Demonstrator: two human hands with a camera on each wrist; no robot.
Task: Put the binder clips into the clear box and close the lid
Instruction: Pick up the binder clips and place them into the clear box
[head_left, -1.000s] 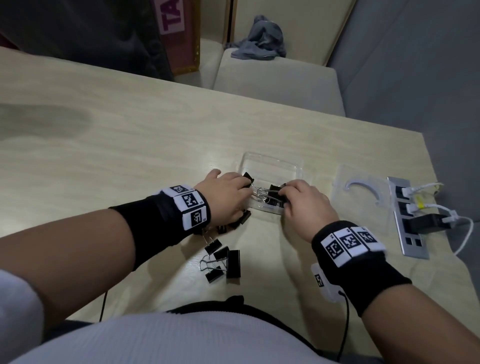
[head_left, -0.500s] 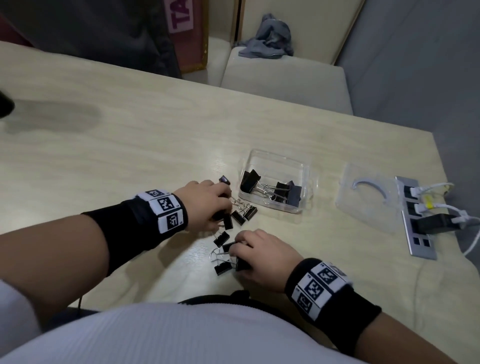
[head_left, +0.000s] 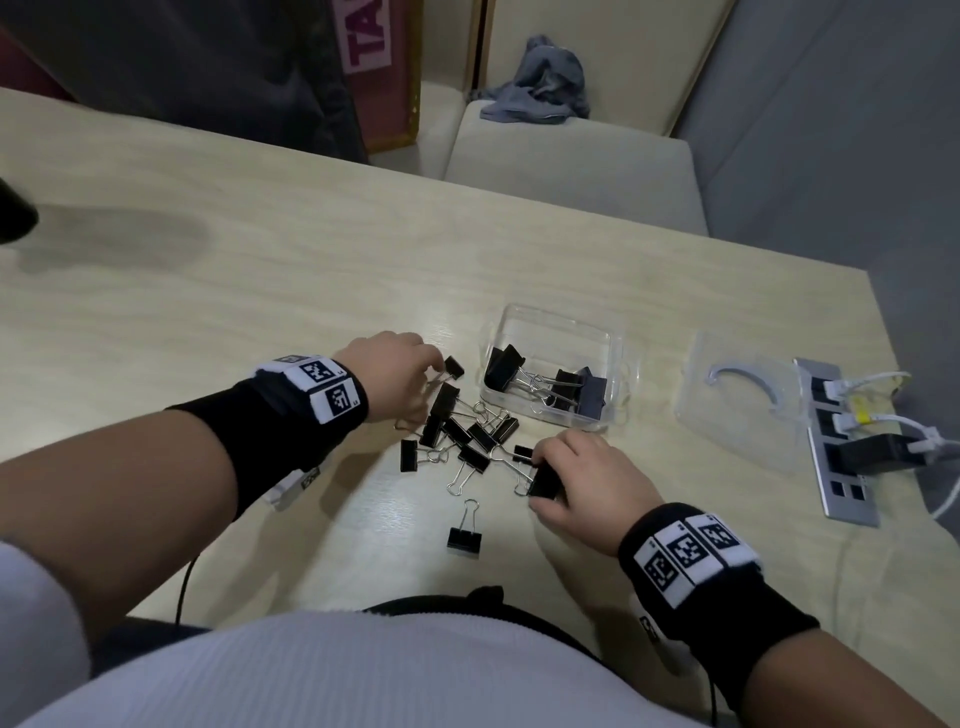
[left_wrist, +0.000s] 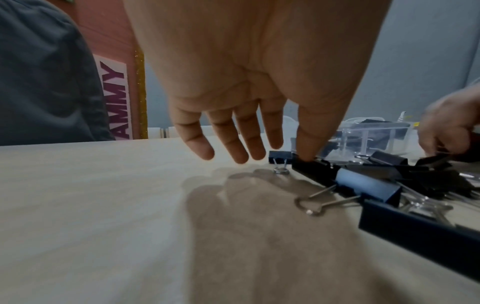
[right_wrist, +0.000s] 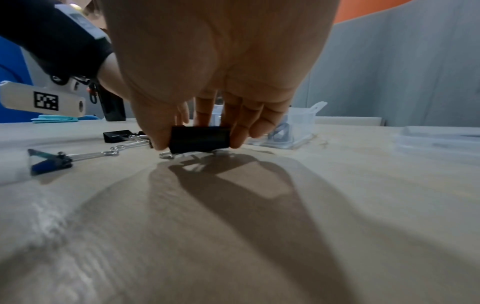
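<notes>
left side first: the left hand (head_left: 387, 371) hangs over the table (head_left: 208, 312) with its fingers (left_wrist: 228, 144) spread and fairly straight, gripping nothing, only the thumb tip pressing down on a big clip (left_wrist: 345, 181) at the left edge of the pile. a small clip (head_left: 453, 367) sits just beyond the fingertips, apart from the rest.

centre now: the loose clips (head_left: 467, 441) lie in a tangle near the middle of the table, wire handles crossing one another, with one stray clip (head_left: 464, 535) alone toward the near edge. these look light and stiff, smooth black steel bodies and springy wire loops (the loops will likely snag a neighbour if dragged), so the flat sides of the body look like the place to pinch, then lift straight up.

moving right: the right hand (head_left: 587, 488) is doing just that, thumb and fingers curled round a large black clip (right_wrist: 199, 139) right at table level; whether it has cleared the surface i cannot tell.

beyond it, the clear box (head_left: 618, 343) stands open with a few clips (head_left: 550, 384) already inside. thin plastic, probably slides if bumped.

far right: the lid (head_left: 737, 400) lies flat beside the box, off, touching a power strip (head_left: 841, 441) near the right edge. plenty left to load, i'd say.
</notes>
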